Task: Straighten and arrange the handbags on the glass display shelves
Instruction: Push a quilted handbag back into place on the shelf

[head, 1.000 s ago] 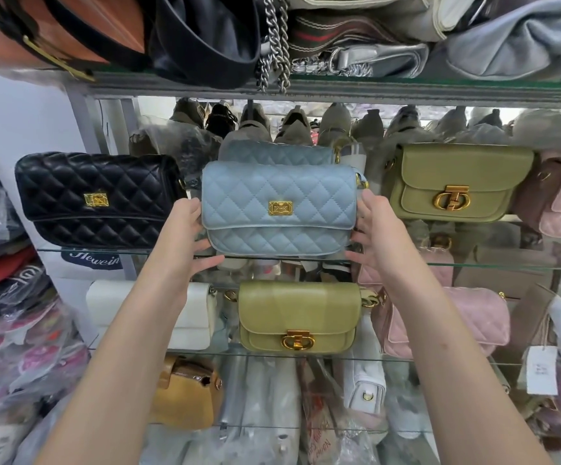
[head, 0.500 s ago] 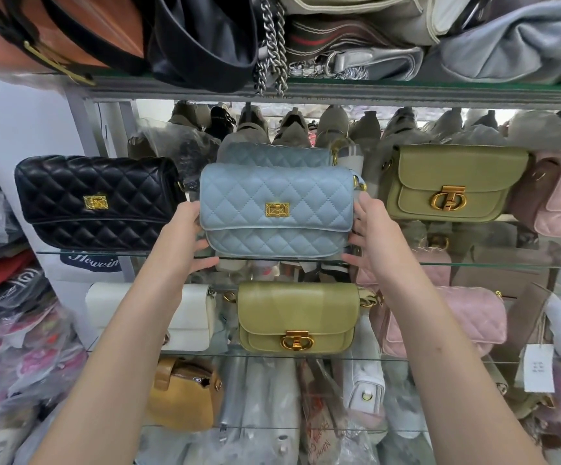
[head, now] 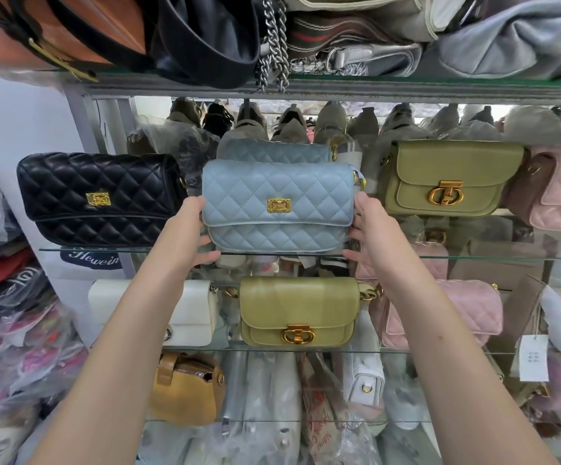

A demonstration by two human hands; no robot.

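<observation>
While left hand and right hand gripped the blue bag between them, shoving could topple the bag beyond.

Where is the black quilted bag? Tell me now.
Head view, left side: the black quilted bag stands on the glass shelf, beside the blue quilted bag and above the white bag.

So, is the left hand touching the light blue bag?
Touching. Head view: the left hand lies against the light blue bag at its left end, thumb under it, no gap.
</observation>
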